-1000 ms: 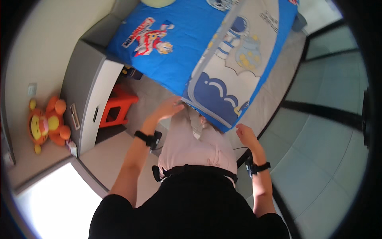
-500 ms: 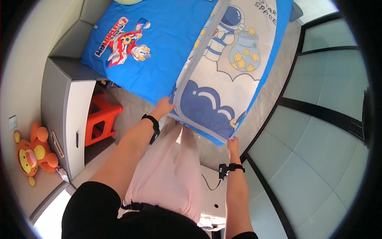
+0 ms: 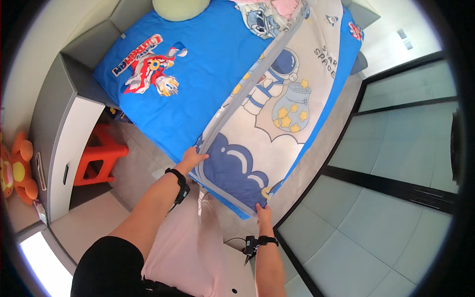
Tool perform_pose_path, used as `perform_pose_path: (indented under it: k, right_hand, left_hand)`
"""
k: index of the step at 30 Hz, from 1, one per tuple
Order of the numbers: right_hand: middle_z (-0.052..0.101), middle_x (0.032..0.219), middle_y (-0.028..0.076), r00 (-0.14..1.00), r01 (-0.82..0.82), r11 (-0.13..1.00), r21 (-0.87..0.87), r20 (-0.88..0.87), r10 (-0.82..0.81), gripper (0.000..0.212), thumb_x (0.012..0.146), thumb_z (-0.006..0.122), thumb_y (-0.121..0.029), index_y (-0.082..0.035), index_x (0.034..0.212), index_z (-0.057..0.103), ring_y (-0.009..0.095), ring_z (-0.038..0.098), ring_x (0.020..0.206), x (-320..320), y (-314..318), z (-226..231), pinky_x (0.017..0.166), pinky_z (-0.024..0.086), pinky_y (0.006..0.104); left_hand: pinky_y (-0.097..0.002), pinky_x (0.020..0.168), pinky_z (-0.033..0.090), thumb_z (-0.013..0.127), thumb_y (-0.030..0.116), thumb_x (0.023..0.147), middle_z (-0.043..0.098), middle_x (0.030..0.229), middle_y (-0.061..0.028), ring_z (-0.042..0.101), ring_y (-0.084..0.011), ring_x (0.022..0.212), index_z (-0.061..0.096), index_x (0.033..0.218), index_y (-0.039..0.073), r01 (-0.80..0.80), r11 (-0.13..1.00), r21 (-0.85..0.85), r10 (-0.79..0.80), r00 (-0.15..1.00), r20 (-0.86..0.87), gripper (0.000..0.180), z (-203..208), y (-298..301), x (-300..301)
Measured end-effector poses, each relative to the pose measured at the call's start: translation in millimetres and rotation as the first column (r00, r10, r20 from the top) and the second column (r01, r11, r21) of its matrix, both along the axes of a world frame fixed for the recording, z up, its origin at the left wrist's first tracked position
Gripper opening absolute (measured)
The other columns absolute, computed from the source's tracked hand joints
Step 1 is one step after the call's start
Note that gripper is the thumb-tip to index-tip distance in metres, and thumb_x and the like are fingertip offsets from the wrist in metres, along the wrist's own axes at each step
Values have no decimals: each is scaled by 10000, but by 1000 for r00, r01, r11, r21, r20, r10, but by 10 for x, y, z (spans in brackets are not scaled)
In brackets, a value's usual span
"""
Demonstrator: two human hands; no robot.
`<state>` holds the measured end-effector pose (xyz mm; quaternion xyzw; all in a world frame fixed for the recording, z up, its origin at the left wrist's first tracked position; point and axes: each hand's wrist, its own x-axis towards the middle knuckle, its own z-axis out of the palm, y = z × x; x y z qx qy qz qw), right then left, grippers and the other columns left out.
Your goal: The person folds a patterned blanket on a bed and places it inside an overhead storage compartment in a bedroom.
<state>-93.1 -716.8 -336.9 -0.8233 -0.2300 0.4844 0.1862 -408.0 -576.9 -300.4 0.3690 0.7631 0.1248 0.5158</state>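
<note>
A white cloth piece point(image 3: 237, 131) with an astronaut print, dark blue clouds and grey edging lies lengthwise over the right side of a bed with a blue sheet point(image 3: 163, 116). It looks like a folded mat, though its exact kind is unclear. My left hand point(image 3: 192, 157) is closed on its grey edging at the near left corner. At the near right corner, my right hand point(image 3: 264, 214) pinches the cloth's edge. The fingertips of both hands are partly hidden by the fabric. Both wrists wear black straps with small devices.
A pale green cushion point(image 3: 181, 7) and a bundle of patterned cloth point(image 3: 267, 20) lie at the far end of the bed. On the left are a grey-and-white cabinet point(image 3: 74, 158), a red plastic stool point(image 3: 99, 157) and an orange plush toy point(image 3: 20, 168). Glass-panelled doors point(image 3: 391, 138) line the right.
The view has shifted, bringing more of the bed's far end into sight. Both hands keep their hold on the cloth's near corners, and the cloth looks much the same.
</note>
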Motion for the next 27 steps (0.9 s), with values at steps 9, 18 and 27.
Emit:
perform_pose_path:
  k: [9,18,27]
  right_hand:
    - [540,880,88,969,-216,975,56,-113,221,263,712,559,-61,70,930,491,155,492,758,-122,-172,858,663,390,263]
    - [563,827,152,978,-181,984,-3,-109,179,315,671,598,-98,83,913,510,229,524,725,-107,-373,437,656,398,309]
    - [539,859,105,987,-149,985,-87,-68,144,265,713,553,-45,69,943,482,178,490,729,-199,-416,551,649,387,275]
  left_hand:
    - [-364,665,410,634,314,590,558,807,-190,534,-306,780,532,855,-32,-64,972,228,121,962,-245,448,832,-496,-212]
    - [-358,698,407,638,324,593,553,848,-193,533,-302,802,549,853,-32,-28,998,-57,9,950,-314,450,483,-642,-258]
    - [-346,696,409,644,278,599,552,874,-188,533,-290,822,544,889,-22,-82,992,-91,72,991,-111,429,300,-812,-372]
